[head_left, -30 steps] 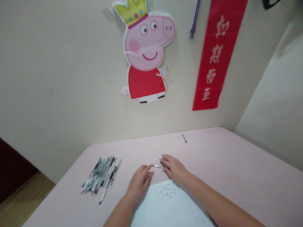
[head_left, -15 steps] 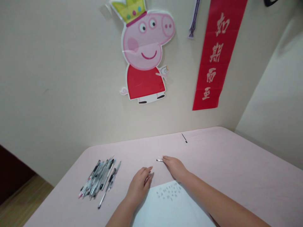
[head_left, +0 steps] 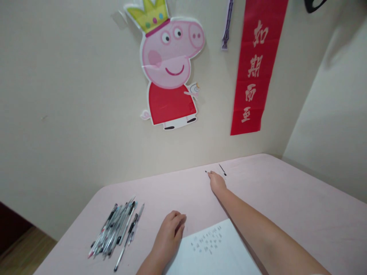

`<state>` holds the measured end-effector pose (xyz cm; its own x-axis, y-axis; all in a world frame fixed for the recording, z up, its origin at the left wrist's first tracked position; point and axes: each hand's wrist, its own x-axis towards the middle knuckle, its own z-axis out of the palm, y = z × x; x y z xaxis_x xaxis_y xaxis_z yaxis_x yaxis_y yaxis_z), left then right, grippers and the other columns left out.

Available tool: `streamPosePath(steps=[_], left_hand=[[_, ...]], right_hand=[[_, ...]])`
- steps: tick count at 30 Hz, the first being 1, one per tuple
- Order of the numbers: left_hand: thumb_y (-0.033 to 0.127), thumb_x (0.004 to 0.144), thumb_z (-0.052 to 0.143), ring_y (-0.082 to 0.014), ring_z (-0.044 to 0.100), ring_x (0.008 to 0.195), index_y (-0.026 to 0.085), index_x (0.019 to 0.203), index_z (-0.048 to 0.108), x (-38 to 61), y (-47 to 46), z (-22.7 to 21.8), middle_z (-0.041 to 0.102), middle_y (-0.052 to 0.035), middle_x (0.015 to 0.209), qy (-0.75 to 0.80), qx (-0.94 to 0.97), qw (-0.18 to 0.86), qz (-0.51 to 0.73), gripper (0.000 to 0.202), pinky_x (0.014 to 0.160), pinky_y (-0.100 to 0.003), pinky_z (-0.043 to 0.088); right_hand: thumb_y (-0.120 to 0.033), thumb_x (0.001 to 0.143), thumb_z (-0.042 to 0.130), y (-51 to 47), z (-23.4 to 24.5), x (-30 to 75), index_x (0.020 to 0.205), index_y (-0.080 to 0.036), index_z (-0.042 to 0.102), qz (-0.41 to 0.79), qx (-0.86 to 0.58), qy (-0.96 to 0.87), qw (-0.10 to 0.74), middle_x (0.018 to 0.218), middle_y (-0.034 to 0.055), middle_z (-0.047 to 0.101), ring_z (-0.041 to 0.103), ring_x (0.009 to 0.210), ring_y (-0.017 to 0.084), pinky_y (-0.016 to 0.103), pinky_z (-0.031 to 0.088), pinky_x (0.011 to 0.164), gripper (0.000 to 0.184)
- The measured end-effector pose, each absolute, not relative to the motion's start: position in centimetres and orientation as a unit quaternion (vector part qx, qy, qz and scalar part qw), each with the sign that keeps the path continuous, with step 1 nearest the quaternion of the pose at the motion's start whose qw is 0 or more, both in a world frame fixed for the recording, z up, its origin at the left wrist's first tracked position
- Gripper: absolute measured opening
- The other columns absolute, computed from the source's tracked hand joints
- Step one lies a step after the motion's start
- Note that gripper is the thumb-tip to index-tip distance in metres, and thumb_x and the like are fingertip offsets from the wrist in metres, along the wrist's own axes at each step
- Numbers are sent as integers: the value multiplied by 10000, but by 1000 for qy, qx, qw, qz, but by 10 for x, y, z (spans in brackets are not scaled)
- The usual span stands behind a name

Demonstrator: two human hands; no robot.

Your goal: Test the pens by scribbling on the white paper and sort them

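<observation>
Stretched toward the back edge of the table, my right hand [head_left: 217, 182] grips a pen [head_left: 206, 171]; only its dark end pokes out past the fingers. A thin dark pen [head_left: 222, 170] lies just to the right of that hand, near the wall. My left hand [head_left: 169, 233] rests at the left edge of a white sheet of paper [head_left: 212, 261], fingers loosely extended and nothing seen in them. Small handwritten marks cover the top part of the sheet.
A heap of several pens [head_left: 113, 233] lies on the left of the pink-covered table [head_left: 160, 194], with a few pens [head_left: 130, 231] beside it. On the wall behind hang a cartoon pig cutout [head_left: 172, 103], a red banner [head_left: 255, 80] and a purple tassel [head_left: 226, 28].
My right hand has moved forward with the pen, from the table's middle to its back edge beside the other pen. The left hand stays by the paper. The view has shifted slightly.
</observation>
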<state>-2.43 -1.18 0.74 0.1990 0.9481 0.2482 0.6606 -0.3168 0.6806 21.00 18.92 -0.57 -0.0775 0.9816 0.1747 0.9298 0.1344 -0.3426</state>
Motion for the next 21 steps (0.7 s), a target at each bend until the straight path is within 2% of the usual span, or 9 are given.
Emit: streamPosePath(steps=[6,11,15,18,21], left_hand=[[164,836,478,-221,567,962,215,1024,648,-23,-12,10,607,-87,996,541,740,232,324,259,879,-377,457],[163,839,475,-220,566,958,218,996,651,-23,-11,8,599,-85,990,548,737,235,318,242,874,-370,461],[161,837,481,-222,562,967,215,1000,649,-23,-10,8,597,-88,1001,550,736,238,316,240,881,-372,454],[162,839,479,-224,561,973,212,1012,646,-24,-10,8,596,-91,1008,548,736,237,318,246,885,-370,449],[155,839,474,-221,562,968,212,1009,646,-24,-9,8,595,-89,1004,547,736,239,319,249,879,-363,449]], right_hand=[[-159,942,412,218,-10,208,1199,-85,593,58,-698,-691,180,1214,220,594,572,1132,241,312,426,952,323],[-314,919,549,233,-12,207,1168,-156,563,38,-710,-681,174,1192,106,573,594,997,208,397,512,847,296],[-329,915,554,236,-13,203,1171,-163,559,23,-714,-679,169,1199,96,567,593,993,204,404,514,844,305],[-200,926,512,234,-13,199,1175,-132,588,18,-711,-684,164,1250,173,549,547,1124,243,381,456,943,269],[-24,893,389,232,-12,199,1224,-66,583,20,-708,-688,155,1310,239,509,457,1257,264,332,384,1014,387]])
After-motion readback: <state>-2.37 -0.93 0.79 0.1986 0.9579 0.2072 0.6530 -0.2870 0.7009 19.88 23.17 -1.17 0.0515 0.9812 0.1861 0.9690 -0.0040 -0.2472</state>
